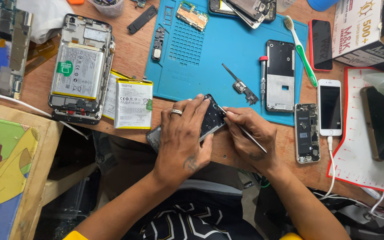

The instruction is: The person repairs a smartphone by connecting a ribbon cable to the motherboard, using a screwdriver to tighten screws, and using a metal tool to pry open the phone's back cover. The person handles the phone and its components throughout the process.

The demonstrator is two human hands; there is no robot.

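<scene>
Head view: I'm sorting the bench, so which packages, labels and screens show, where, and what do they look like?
Box: top right corner, white carton with red and black print.
Loose battery: left of the blue mat, silver rectangle, yellow edges, printed label.
Green sticker: round, on the battery of the opened phone at left.
White phone: right, dark screen, cable plugged in.
Red phone: beside the box, dark screen.

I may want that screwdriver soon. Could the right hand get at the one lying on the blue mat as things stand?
Probably yes. The screwdriver lies bare on the mat just beyond the right hand, nothing between them, but that hand holds tweezers.
</scene>
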